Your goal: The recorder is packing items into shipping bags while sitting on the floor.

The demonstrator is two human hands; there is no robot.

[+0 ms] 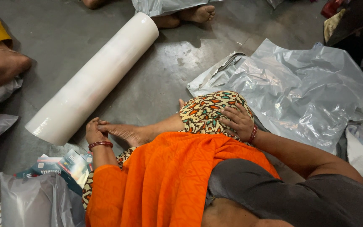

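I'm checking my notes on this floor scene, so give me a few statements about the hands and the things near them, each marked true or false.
1. The right hand rests on a patterned cloth over the knee. True.
2. The left hand holds a pair of scissors. False: it grips the person's own foot.
3. The white roll stands upright. False: it lies on its side on the grey floor.
4. A crumpled grey plastic bag lies beyond the right hand. True.
5. Both wrists wear red bangles. True.
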